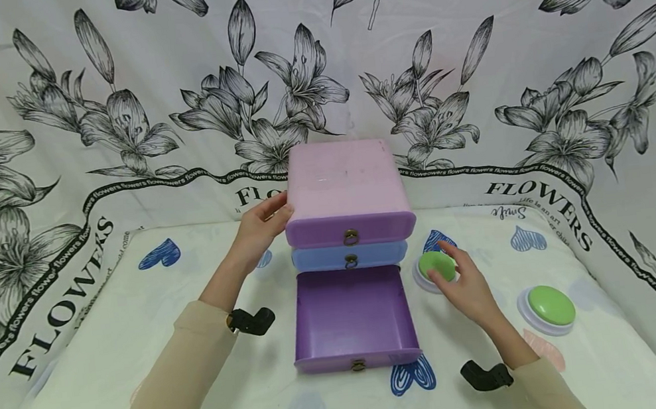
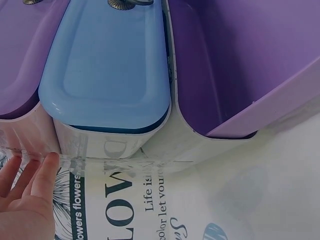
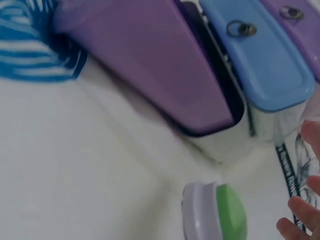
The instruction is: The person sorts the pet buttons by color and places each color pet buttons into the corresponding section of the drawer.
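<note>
A small chest of drawers (image 1: 346,179) with a pale pink top stands in the middle. Its bottom purple drawer (image 1: 352,315) is pulled out and holds nothing; the blue drawer (image 1: 350,256) and top purple drawer (image 1: 350,229) are closed, each with a ring pull. My left hand (image 1: 264,228) rests its fingertips on the chest's left side, fingers fairly straight, as the left wrist view also shows. To the right of the chest, my right hand (image 1: 465,283) has spread fingers and overlaps a green-topped round button (image 1: 436,264). In the right wrist view, its fingers (image 3: 300,212) show apart from that button.
A second green round button (image 1: 551,306) on a white base sits farther right. White cloth (image 1: 234,401) with heart prints covers the surface. Behind the chest hangs a flower-printed curtain (image 1: 307,7). Each wrist carries a black camera.
</note>
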`<act>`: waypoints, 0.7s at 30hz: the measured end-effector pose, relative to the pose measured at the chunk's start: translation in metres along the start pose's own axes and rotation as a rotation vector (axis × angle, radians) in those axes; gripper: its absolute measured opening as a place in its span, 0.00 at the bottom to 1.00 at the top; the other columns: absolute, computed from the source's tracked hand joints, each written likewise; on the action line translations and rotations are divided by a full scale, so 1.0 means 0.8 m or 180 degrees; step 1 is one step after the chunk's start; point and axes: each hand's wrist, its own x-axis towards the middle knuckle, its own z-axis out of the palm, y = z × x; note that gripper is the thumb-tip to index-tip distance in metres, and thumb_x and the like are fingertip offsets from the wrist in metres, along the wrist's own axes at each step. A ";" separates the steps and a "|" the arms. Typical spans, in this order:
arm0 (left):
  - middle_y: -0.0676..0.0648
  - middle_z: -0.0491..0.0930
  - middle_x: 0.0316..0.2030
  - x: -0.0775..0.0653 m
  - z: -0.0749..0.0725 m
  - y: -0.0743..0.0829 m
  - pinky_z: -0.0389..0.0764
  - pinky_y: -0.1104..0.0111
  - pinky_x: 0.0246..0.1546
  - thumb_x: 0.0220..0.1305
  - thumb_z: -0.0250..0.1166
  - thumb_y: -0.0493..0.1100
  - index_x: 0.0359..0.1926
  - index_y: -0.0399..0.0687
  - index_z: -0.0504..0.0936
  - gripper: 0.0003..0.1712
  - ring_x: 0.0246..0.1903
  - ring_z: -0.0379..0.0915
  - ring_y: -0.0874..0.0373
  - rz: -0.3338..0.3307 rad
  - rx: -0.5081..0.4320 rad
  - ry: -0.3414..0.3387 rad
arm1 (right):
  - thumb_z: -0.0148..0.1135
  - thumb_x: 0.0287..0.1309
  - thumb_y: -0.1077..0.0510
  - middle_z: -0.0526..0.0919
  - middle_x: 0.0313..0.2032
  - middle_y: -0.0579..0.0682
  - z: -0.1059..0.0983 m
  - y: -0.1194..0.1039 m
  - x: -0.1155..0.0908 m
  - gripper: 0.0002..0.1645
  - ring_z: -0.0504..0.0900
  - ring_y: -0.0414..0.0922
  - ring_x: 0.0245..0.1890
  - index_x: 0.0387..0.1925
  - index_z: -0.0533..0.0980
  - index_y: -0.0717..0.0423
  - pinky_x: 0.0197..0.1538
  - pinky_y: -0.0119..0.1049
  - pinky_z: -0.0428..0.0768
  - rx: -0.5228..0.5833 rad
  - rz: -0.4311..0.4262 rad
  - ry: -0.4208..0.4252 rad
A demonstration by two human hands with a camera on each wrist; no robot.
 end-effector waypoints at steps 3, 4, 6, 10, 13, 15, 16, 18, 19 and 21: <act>0.47 0.63 0.64 0.000 0.000 0.000 0.74 0.68 0.56 0.62 0.60 0.54 0.66 0.49 0.63 0.34 0.62 0.62 0.55 -0.0012 0.0001 -0.0012 | 0.63 0.56 0.53 0.62 0.63 0.64 0.002 0.010 0.004 0.41 0.60 0.60 0.63 0.66 0.57 0.62 0.63 0.59 0.62 -0.0153 0.0188 -0.0068; 0.47 0.63 0.64 0.000 0.000 -0.001 0.73 0.68 0.56 0.62 0.59 0.54 0.66 0.49 0.63 0.34 0.62 0.62 0.55 -0.0016 0.0005 -0.0015 | 0.63 0.56 0.52 0.62 0.63 0.64 0.002 0.013 0.005 0.42 0.60 0.61 0.63 0.67 0.56 0.62 0.64 0.59 0.60 -0.0202 0.0240 -0.0085; 0.47 0.63 0.64 0.000 0.000 -0.001 0.73 0.67 0.57 0.62 0.59 0.54 0.67 0.49 0.63 0.34 0.62 0.62 0.55 -0.0018 0.0003 -0.0019 | 0.63 0.55 0.51 0.61 0.64 0.66 0.004 0.018 0.006 0.44 0.59 0.61 0.64 0.67 0.55 0.63 0.65 0.59 0.59 -0.0280 0.0319 -0.0115; 0.47 0.63 0.64 0.000 -0.001 0.000 0.73 0.67 0.56 0.62 0.59 0.53 0.66 0.49 0.63 0.34 0.62 0.62 0.55 -0.0022 -0.0006 -0.0016 | 0.63 0.55 0.50 0.60 0.63 0.68 0.006 0.026 0.008 0.46 0.58 0.63 0.63 0.68 0.53 0.64 0.65 0.59 0.59 -0.0396 0.0415 -0.0159; 0.48 0.63 0.64 0.000 -0.001 0.000 0.73 0.67 0.56 0.62 0.60 0.54 0.66 0.49 0.63 0.34 0.62 0.63 0.55 -0.0026 -0.0002 -0.0012 | 0.62 0.55 0.50 0.59 0.63 0.69 0.007 0.034 0.010 0.47 0.58 0.64 0.63 0.68 0.51 0.66 0.65 0.58 0.59 -0.0489 0.0476 -0.0217; 0.48 0.63 0.64 -0.001 -0.001 0.000 0.73 0.67 0.56 0.62 0.60 0.54 0.66 0.50 0.63 0.34 0.62 0.63 0.55 -0.0026 0.0011 -0.0009 | 0.62 0.55 0.49 0.58 0.63 0.71 0.007 0.040 0.011 0.48 0.57 0.65 0.63 0.68 0.50 0.67 0.65 0.58 0.58 -0.0536 0.0510 -0.0262; 0.48 0.64 0.64 -0.001 -0.001 0.000 0.73 0.67 0.56 0.62 0.60 0.54 0.66 0.50 0.63 0.34 0.62 0.63 0.55 -0.0024 0.0015 -0.0006 | 0.62 0.55 0.49 0.58 0.63 0.71 0.008 0.043 0.012 0.49 0.57 0.66 0.63 0.68 0.50 0.68 0.66 0.58 0.58 -0.0547 0.0520 -0.0280; 0.48 0.64 0.64 -0.001 -0.001 0.000 0.73 0.66 0.56 0.62 0.60 0.54 0.66 0.50 0.63 0.34 0.62 0.63 0.55 -0.0018 0.0017 -0.0006 | 0.62 0.54 0.48 0.57 0.63 0.73 0.009 0.048 0.012 0.51 0.57 0.67 0.63 0.67 0.49 0.71 0.65 0.59 0.58 -0.0539 0.0506 -0.0285; 0.47 0.64 0.64 0.000 -0.001 -0.001 0.73 0.66 0.57 0.62 0.60 0.54 0.66 0.49 0.63 0.34 0.61 0.63 0.55 -0.0016 0.0018 -0.0008 | 0.62 0.53 0.47 0.57 0.62 0.74 0.010 0.050 0.012 0.51 0.57 0.68 0.62 0.67 0.50 0.72 0.65 0.60 0.58 -0.0514 0.0480 -0.0275; 0.47 0.64 0.64 0.000 -0.001 -0.001 0.73 0.66 0.57 0.62 0.60 0.54 0.66 0.49 0.63 0.34 0.61 0.63 0.55 -0.0016 0.0014 -0.0012 | 0.62 0.52 0.44 0.59 0.61 0.76 0.013 0.054 0.011 0.53 0.59 0.69 0.60 0.66 0.51 0.73 0.64 0.60 0.60 -0.0518 0.0403 -0.0209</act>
